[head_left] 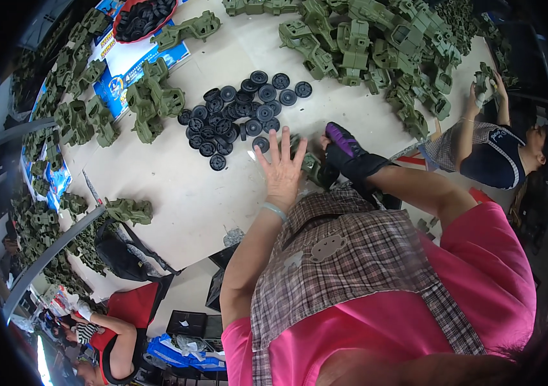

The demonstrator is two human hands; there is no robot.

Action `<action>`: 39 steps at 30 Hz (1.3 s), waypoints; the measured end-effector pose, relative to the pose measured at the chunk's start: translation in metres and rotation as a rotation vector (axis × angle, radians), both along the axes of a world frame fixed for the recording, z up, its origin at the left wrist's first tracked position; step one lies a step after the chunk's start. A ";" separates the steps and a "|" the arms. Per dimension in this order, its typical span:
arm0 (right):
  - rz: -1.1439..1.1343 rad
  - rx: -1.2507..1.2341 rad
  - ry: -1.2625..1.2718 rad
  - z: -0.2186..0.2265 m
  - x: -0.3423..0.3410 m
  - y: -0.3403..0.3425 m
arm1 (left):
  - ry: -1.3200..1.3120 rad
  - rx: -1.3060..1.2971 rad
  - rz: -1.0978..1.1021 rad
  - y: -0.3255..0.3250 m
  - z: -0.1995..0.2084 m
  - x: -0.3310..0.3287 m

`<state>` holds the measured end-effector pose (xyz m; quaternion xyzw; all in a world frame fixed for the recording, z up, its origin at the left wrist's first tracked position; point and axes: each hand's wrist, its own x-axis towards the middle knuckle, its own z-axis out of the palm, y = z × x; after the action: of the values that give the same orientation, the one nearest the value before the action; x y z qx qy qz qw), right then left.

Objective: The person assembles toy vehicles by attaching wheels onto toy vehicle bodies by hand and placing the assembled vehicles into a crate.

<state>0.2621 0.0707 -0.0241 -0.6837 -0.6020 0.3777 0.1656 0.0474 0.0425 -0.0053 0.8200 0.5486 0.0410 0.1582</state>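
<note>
My left hand (pixel 282 174) is open, its fingers spread over the table at the near edge of a pile of black toy wheels (pixel 226 116). One wheel (pixel 260 143) lies right by its fingertips. My right hand (pixel 351 154), in a black and purple fingerless glove, is closed around a green plastic toy vehicle body (pixel 312 168) close to my apron. Part of that body is hidden behind my left fingers and the glove.
A large heap of green vehicle bodies (pixel 357 45) covers the far right; more bodies (pixel 148 103) stand at left. A red bowl (pixel 119 32) holds more wheels at the far left. A black bag (pixel 119 251) sits at the near left. Co-workers sit at right (pixel 499 151) and lower left (pixel 119 341).
</note>
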 end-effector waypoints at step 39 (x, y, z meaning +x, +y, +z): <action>0.039 -0.112 0.679 0.033 0.002 0.018 | -0.706 -0.461 0.505 -0.052 -0.032 0.047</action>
<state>0.2640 0.0886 0.0090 -0.5154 -0.5040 0.6192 0.3113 0.0939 -0.0093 -0.0371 0.5410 0.6380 0.2308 0.4970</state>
